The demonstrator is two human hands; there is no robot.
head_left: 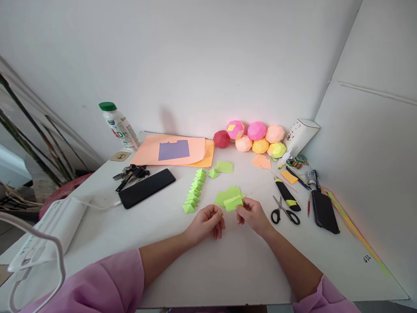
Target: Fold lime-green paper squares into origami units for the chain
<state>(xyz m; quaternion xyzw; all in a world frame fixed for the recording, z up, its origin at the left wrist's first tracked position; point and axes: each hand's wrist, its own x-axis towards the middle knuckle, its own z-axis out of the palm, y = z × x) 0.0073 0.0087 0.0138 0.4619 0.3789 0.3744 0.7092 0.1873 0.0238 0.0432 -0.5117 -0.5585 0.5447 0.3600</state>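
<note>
My right hand point(252, 215) pinches a small folded piece of light green paper point(233, 202) between thumb and fingers. Just left of it, my left hand point(205, 222) is closed, fingers curled and thumb against the index finger, with nothing seen in it. Several loose green paper pieces point(224, 196) lie under and behind the held one. A row of folded green paper units point(194, 192), peaked like little pyramids, runs away from me on the left. One more folded unit point(213, 173) sits apart beside a flat green paper stack point(225, 167).
Faceted paper balls point(259, 145) line the wall. Scissors point(285, 213), a utility knife point(287, 193) and a black phone point(325, 211) lie on the right. Leftward are a black power bank point(147, 188), keys point(132, 174), orange sheets point(146, 150) and a bottle point(120, 126).
</note>
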